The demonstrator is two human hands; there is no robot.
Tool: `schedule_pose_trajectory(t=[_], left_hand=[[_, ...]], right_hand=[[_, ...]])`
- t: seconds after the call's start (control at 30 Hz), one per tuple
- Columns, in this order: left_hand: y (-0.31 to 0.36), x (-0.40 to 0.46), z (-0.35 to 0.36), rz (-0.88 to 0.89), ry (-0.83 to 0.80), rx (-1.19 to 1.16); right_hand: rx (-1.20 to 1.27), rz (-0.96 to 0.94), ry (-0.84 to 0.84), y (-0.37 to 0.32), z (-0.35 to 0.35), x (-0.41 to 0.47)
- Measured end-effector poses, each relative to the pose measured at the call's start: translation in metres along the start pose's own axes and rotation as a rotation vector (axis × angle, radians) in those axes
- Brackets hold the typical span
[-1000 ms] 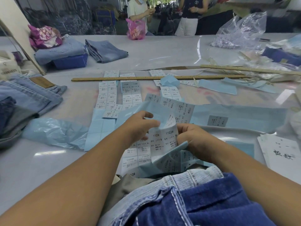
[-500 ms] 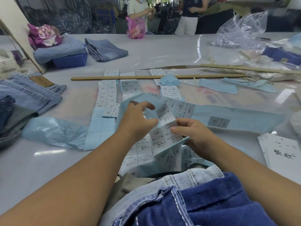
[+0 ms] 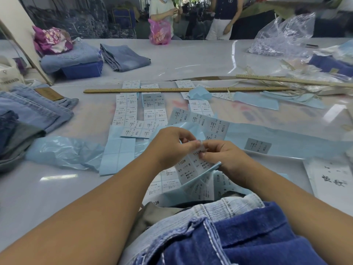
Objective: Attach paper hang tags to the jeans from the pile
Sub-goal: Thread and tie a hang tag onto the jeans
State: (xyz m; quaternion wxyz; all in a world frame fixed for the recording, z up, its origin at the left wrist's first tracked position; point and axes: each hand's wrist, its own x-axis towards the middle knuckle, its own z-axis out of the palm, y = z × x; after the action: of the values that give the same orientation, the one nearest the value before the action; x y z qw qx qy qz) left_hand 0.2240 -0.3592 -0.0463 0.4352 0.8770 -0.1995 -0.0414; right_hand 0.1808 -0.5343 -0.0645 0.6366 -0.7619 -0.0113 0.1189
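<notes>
Far left of bench [image 3: 47,190]: stack of folded jeans [image 3: 32,109], leather patch up, untouched. Beside it, crumpled blue backing film [image 3: 63,152], then rows of printed label sheets [image 3: 131,115] laid flat below a wooden ruler [image 3: 181,90]. Centre: left hand [image 3: 172,146] and right hand [image 3: 223,159] meet over one lifted label sheet [image 3: 191,169], marked 1103#, size M readable. Left grip: thumb and forefinger pressed on the sheet's top edge; right grip: fingertips pinching the same corner, seemingly at a single label. Sheet hangs bent, lower end trailing onto other sheets just above the near pile of jeans [image 3: 219,232] at bottom of frame. Right of the hands: long blue strip [image 3: 286,138] carrying one lone label, white printed paper [image 3: 330,180] at far right. Judgement: step in hand is peeling one label free of its backing; no jeans tagged yet in this cycle. Next move calls for a clean separation without tearing or curling, then carrying it down to the garment nearest the body.
</notes>
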Motion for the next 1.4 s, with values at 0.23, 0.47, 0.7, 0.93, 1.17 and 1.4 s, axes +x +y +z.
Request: schedule_pose_trajectory(t=[0.23,0.47,0.7,0.93,1.17,1.4], left_hand=[[-0.006,0.004,-0.012,-0.148,0.166,-0.2],[-0.001,0.004,-0.017,-0.174,0.246,-0.411],[0.018,-0.001,-0.025,-0.142,0.223,-0.538],[0.071,-0.008,-0.039,0.067,0.293,-0.303],[0.158,-0.022,-0.027,0.153,-0.054,0.14],[0.243,-0.033,0.042,0.056,-0.655,0.128]], right_hand=[[-0.074,0.083,0.067,0.0,0.002,0.0],[-0.153,0.13,0.159,0.001,0.0,0.001],[-0.213,0.143,0.245,0.002,-0.003,0.0],[-0.418,0.117,0.334,-0.016,-0.019,-0.01],[-0.168,-0.044,0.344,-0.053,-0.052,-0.072],[0.353,-0.108,0.572,-0.052,-0.111,-0.15]])
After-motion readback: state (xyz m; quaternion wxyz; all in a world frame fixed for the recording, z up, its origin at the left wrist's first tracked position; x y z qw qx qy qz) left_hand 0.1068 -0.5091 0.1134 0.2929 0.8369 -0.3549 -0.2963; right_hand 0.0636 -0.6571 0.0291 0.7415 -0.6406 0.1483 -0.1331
